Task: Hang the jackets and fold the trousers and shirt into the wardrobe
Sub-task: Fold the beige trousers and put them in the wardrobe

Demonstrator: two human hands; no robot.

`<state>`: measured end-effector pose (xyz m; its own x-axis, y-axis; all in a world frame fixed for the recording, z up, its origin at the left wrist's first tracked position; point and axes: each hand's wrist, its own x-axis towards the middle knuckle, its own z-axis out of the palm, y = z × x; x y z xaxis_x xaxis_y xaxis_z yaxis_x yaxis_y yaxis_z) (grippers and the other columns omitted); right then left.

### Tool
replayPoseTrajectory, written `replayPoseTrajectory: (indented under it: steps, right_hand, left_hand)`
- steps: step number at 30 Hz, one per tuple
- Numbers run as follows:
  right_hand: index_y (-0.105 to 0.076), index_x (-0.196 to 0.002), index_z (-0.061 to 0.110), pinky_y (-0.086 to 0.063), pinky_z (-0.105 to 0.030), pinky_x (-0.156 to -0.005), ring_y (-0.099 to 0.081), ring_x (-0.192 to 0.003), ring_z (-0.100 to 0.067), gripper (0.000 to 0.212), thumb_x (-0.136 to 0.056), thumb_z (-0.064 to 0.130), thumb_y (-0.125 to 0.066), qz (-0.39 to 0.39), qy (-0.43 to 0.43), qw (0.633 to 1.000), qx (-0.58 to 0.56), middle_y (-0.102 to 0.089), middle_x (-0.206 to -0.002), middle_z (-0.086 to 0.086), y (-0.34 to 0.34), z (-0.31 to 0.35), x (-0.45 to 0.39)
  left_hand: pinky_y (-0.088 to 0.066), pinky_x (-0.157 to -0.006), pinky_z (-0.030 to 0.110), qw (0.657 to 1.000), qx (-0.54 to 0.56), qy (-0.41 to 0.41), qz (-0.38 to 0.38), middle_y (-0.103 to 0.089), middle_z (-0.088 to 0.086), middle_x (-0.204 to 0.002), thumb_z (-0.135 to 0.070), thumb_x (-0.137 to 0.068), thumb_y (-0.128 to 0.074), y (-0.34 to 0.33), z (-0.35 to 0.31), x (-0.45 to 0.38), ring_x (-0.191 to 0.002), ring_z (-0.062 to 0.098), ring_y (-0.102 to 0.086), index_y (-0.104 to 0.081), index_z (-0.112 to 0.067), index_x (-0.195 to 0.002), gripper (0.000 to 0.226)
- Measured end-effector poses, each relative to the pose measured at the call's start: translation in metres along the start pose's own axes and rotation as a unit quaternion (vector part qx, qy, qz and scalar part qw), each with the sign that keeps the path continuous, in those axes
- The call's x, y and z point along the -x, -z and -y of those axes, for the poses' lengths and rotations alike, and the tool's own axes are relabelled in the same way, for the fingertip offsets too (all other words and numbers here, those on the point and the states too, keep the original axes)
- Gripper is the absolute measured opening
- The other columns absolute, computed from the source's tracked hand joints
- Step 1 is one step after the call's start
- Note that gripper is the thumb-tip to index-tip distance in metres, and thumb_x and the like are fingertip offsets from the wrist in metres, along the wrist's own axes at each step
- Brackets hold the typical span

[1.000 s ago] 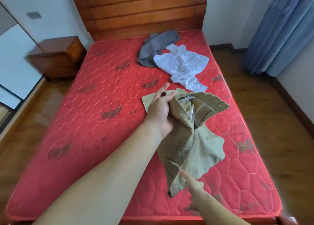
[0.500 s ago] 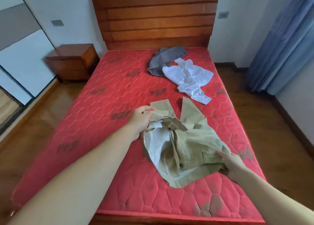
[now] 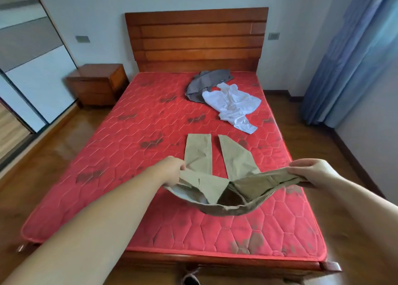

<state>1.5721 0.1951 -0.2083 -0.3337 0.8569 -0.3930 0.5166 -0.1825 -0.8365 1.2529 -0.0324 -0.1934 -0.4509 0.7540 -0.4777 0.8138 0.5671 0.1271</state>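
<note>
Indoors, a stained red mattress [image 3: 133, 147] filled the wooden bed; each hand, left [image 3: 172, 172] and right [image 3: 312, 172], gripped the khaki trousers' [image 3: 215, 187] waistband, legs lying flat toward the headboard [image 3: 196, 39].

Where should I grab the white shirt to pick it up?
Grab the white shirt at its wide bunched upper part, coming from the right side of the bed. The grey garment touches its left, and the lower end is only a thin trailing piece.
</note>
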Motion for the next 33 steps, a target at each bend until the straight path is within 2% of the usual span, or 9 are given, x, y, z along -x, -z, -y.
replayPoseTrajectory:
  steps: [3,6,9,12,16,20,23,30,33]
  right_hand:
    - [-0.075,-0.093,0.016,-0.053,-0.023,-0.050,-0.067,-0.057,-0.012,0.029,-0.067,0.017,-0.087,0.054,-0.014,0.997,0.055,-0.071,-0.080,-0.007,0.012,-0.008,0.004]
    - [-0.069,-0.104,0.023,-0.056,-0.028,-0.056,-0.068,-0.081,-0.019,0.050,-0.060,0.017,-0.092,0.109,-0.033,0.987,0.114,-0.065,-0.103,-0.006,0.009,-0.014,0.006]
    - [-0.063,-0.112,0.026,-0.057,-0.032,-0.061,-0.067,-0.092,-0.020,0.062,-0.059,0.012,-0.090,0.192,-0.063,0.965,0.166,-0.064,-0.108,-0.004,-0.002,-0.014,0.004]
    - [-0.066,-0.109,0.020,-0.056,-0.030,-0.053,-0.065,-0.060,-0.019,0.046,-0.070,-0.003,-0.067,0.165,-0.039,0.947,0.274,-0.069,-0.080,-0.008,-0.016,-0.004,0.000]
    - [-0.073,-0.084,0.014,-0.050,-0.024,-0.039,-0.061,-0.039,-0.020,0.021,-0.081,0.011,-0.052,0.072,0.043,0.925,0.371,-0.065,-0.054,0.000,-0.032,0.011,-0.017]
    - [-0.070,-0.073,0.011,-0.042,-0.020,-0.034,-0.058,-0.036,-0.017,0.029,-0.090,0.013,-0.046,0.023,0.034,0.929,0.368,-0.066,-0.049,-0.006,-0.031,0.014,-0.041]
    - [-0.061,-0.074,0.010,-0.035,-0.019,-0.034,-0.053,-0.037,-0.016,0.032,-0.083,-0.002,-0.033,0.145,-0.065,0.868,0.471,-0.060,-0.050,-0.007,-0.041,0.003,-0.050]
    - [-0.049,-0.081,0.013,-0.029,-0.017,-0.033,-0.041,-0.033,-0.010,0.029,-0.082,0.001,-0.023,0.317,-0.269,0.724,0.550,-0.049,-0.043,-0.001,-0.080,-0.038,-0.080]
    - [-0.055,-0.072,0.012,-0.035,-0.018,-0.036,-0.049,-0.036,-0.009,0.030,-0.095,0.012,-0.036,0.250,-0.265,0.796,0.483,-0.055,-0.042,0.003,-0.102,-0.001,-0.117]
  left_hand:
    - [-0.038,-0.050,0.027,0.996,-0.039,0.035,-0.066,-0.056,0.006,-0.121,0.006,-0.082,-0.043,0.010,0.014,0.009,-0.077,0.021,-0.056,-0.061,-0.028,-0.115,0.051]
    - [-0.048,-0.066,0.031,0.988,-0.073,0.111,-0.080,-0.065,0.006,-0.112,0.003,-0.085,-0.048,0.005,0.023,0.014,-0.093,0.026,-0.065,-0.065,-0.023,-0.113,0.042]
    - [-0.059,-0.069,0.038,0.981,0.113,0.158,0.010,-0.072,0.014,-0.100,0.008,-0.090,-0.037,-0.007,0.033,0.007,-0.083,0.029,-0.073,-0.068,-0.012,-0.109,0.042]
    - [-0.060,-0.059,0.040,0.911,0.378,0.163,-0.022,-0.070,0.016,-0.099,0.008,-0.091,-0.031,-0.005,0.035,-0.001,-0.087,0.033,-0.071,-0.071,-0.018,-0.102,0.048]
    - [-0.060,-0.060,0.032,0.856,0.507,0.100,-0.001,-0.071,0.011,-0.078,0.007,-0.089,-0.056,0.003,0.043,-0.020,-0.064,0.019,-0.067,-0.073,-0.013,-0.087,0.027]
    - [-0.041,-0.044,0.019,0.972,0.200,0.049,0.111,-0.062,0.003,-0.066,0.004,-0.078,-0.065,0.005,0.071,-0.042,-0.049,0.013,-0.050,-0.070,-0.021,-0.107,0.039]
    - [-0.028,-0.035,0.011,0.983,0.016,0.036,0.181,-0.053,-0.007,-0.058,0.001,-0.080,-0.060,-0.004,0.085,-0.059,-0.040,0.006,-0.040,-0.071,-0.024,-0.113,0.043]
    - [-0.050,-0.037,0.021,0.904,0.026,0.122,0.408,-0.068,0.010,-0.099,-0.009,-0.101,-0.043,-0.044,0.089,-0.118,-0.051,0.011,-0.064,-0.055,-0.001,-0.132,0.035]
    - [-0.060,-0.066,0.037,0.954,0.116,0.136,0.241,-0.069,0.016,-0.112,0.002,-0.093,-0.033,-0.027,0.078,-0.153,-0.085,0.028,-0.073,-0.063,-0.008,-0.125,0.045]
